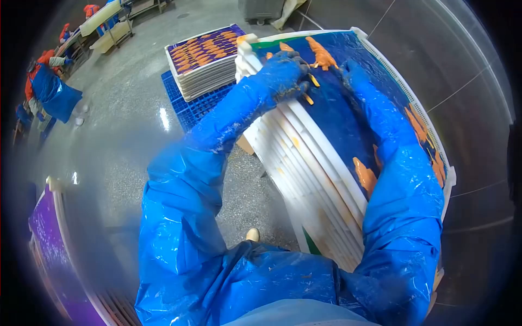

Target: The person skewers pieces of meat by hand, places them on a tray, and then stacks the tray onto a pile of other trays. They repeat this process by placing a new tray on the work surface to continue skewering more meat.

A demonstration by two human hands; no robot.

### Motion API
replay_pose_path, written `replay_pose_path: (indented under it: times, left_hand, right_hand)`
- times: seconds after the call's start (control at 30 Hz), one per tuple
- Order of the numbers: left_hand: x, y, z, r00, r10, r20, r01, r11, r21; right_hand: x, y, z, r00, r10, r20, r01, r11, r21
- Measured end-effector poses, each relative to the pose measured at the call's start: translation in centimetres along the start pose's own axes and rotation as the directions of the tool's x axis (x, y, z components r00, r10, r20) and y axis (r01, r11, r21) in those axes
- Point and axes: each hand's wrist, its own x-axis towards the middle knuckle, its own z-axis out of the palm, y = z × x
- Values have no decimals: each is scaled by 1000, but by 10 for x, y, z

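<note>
My left hand (287, 76), in a dark wet glove, is curled over meat skewers on the upper left of the blue-lined tray (331, 119). Two yellow stick ends (314, 80) stick out below its fingers, and an orange meat piece (286, 47) shows behind it. My right hand (354, 77), also gloved, has its fingers closed at the lower end of another orange meat skewer (322, 54). The stick there is hidden by the fingers. Closer to me, a flat orange piece (365, 176) lies by my right forearm, and several more skewers (417, 126) line the right edge.
The tray tops a stack of white trays (304, 168). Beyond it, a second stack (209, 70) filled with orange pieces stands on a blue pallet (176, 100). Purple-topped trays (46, 228) are at the lower left. People in blue aprons (54, 92) work farther off.
</note>
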Motion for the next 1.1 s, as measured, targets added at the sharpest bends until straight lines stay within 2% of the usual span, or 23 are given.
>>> replay_pose_path:
  times: [0.1, 0.13, 0.17, 0.2, 0.23, 0.3, 0.33, 0.4, 0.5, 0.63, 0.8, 0.9, 1.1]
  left_hand:
    - [8, -5, -1, 998, 44, 48, -44, 999, -5]
    - [9, -5, 2, 999, 10, 48, -10, 1000, -4]
    - [12, -3, 5, 998, 16, 57, -16, 1000, -3]
    - [14, -2, 4, 995, -40, 90, 41, 999, -2]
    - [15, -1, 4, 988, -99, 122, 100, 995, 2]
    - [13, -5, 10, 994, -82, 66, 81, 997, 8]
    - [12, -7, 14, 998, -59, 10, 58, 998, 14]
    - [11, -3, 10, 996, -86, 37, 86, 996, -14]
    - [10, 0, 10, 992, -115, 52, 116, 993, -13]
    - [9, -3, 11, 994, -93, 58, 93, 996, 9]
    - [9, 1, 8, 983, -146, 112, 146, 989, 11]
    - [9, 1, 9, 983, -144, 111, 142, 990, 22]
    - [11, -3, 11, 987, -115, 116, 113, 993, 24]
  right_hand:
    - [-3, -16, -4, 1000, 7, -2, -7, 1000, 20]
    - [-3, -18, 0, 1000, 13, -4, -13, 1000, 23]
    - [-3, -19, 7, 995, 15, -99, -15, 1000, 4]
    - [-2, -22, 10, 981, 7, -193, -11, 1000, -23]
    - [-1, -25, 11, 981, 4, -192, -9, 1000, -25]
    - [-4, -39, 2, 948, 98, -302, -124, 990, -69]
    - [-5, -42, -3, 950, 97, -298, -123, 990, -69]
    - [-4, -39, -7, 947, 54, -317, -75, 996, -55]
    - [-8, -41, -9, 975, 31, -220, -50, 996, -80]
    - [-13, -51, 2, 965, 11, -263, -23, 999, -44]
    - [-22, -56, 8, 990, -53, -133, 36, 992, -125]
    - [-23, -57, 4, 997, -11, -72, 2, 993, -117]
    - [-28, -63, -6, 999, 11, -52, -18, 990, -138]
